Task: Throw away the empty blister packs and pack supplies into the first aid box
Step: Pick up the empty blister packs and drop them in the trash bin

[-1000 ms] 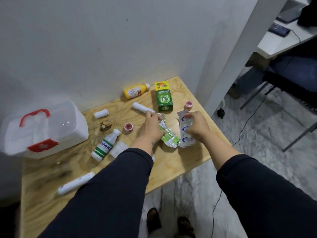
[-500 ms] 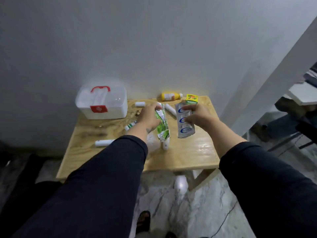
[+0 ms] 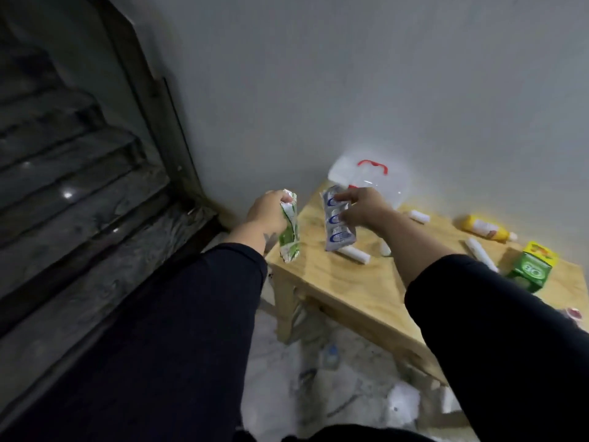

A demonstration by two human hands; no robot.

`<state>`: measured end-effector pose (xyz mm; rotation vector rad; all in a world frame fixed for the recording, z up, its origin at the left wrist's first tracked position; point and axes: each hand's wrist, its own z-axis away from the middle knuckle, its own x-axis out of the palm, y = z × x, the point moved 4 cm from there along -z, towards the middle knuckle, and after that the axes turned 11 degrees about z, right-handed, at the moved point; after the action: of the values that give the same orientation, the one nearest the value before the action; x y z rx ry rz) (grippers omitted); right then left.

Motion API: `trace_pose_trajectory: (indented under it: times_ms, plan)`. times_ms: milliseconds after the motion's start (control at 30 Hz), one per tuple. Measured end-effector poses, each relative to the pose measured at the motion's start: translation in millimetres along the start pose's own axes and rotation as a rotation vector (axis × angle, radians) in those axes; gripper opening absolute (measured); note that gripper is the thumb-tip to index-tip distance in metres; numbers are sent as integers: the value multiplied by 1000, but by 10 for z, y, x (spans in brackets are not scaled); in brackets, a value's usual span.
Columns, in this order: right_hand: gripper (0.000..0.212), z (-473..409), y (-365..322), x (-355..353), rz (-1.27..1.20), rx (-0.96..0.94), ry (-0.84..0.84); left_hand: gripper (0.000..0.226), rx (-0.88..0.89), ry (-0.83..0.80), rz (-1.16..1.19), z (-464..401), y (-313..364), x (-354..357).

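The fingers (image 3: 285,196) of the left hand (image 3: 266,215) are closed tight around the top of a green and white blister pack (image 3: 290,232). The pack hangs down, long way up and down, past the left edge of the desk (image 3: 347,282). The fingers (image 3: 342,196) of the right hand (image 3: 363,208) pinch a silver and blue blister pack (image 3: 338,223). It hangs long way up and down too, in the air over the desk. So there are two packs, one in each hand, close but not touching. Both arms have dark sleeves.

Just behind the right hand sits one white first aid box (image 3: 369,180) with a red handle, by the wall. The right hand hides part of its front.

On the desk lie three white rolls: one (image 3: 352,254) just below the silver pack, one small one (image 3: 420,216) past the right wrist, and one long one (image 3: 479,253) further right. There is one yellow bottle (image 3: 484,231) lying on its side and one green box (image 3: 532,269) near the right sleeve. A small red thing (image 3: 573,312) is at the far right edge, too blurry to tell what it is.

Dark stairs (image 3: 79,186) go up on the left side.
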<state>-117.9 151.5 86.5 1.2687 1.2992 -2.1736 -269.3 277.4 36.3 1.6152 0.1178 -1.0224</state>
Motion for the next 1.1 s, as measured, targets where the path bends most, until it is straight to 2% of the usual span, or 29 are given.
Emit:
trace_pose_trajectory:
  times_ms: [333, 533, 667, 867, 967, 1033, 1100]
  plan:
    - [46, -930, -1568, 1653, 36, -97, -217, 57, -188, 32, 20, -324, -1794, -1173]
    - [47, -1343, -2028, 2778, 69, -76, -366, 54, -348, -15, 41, -442, -2907, -1421]
    - [46, -1582, -2031, 3531, 128, -33, -459, 54, -480, -53, 98, -473, -3618, -1277]
    - [41, -2128, -1698, 4814, 195, -7, -541, 52, -642, -67, 150, -699, -4808, -644]
    - [41, -2383, -1404, 5460, 205, 5, -588, 51, -720, -180, 109, -839, -5410, -187]
    - [40, -2515, -1183, 5846, 217, -3, -607, 53, -684, -215, 14, -900, -5762, 100]
    - [37, -2584, -986, 6119, 252, -32, -636, 46, -706, -247, 68, -912, -5920, 317]
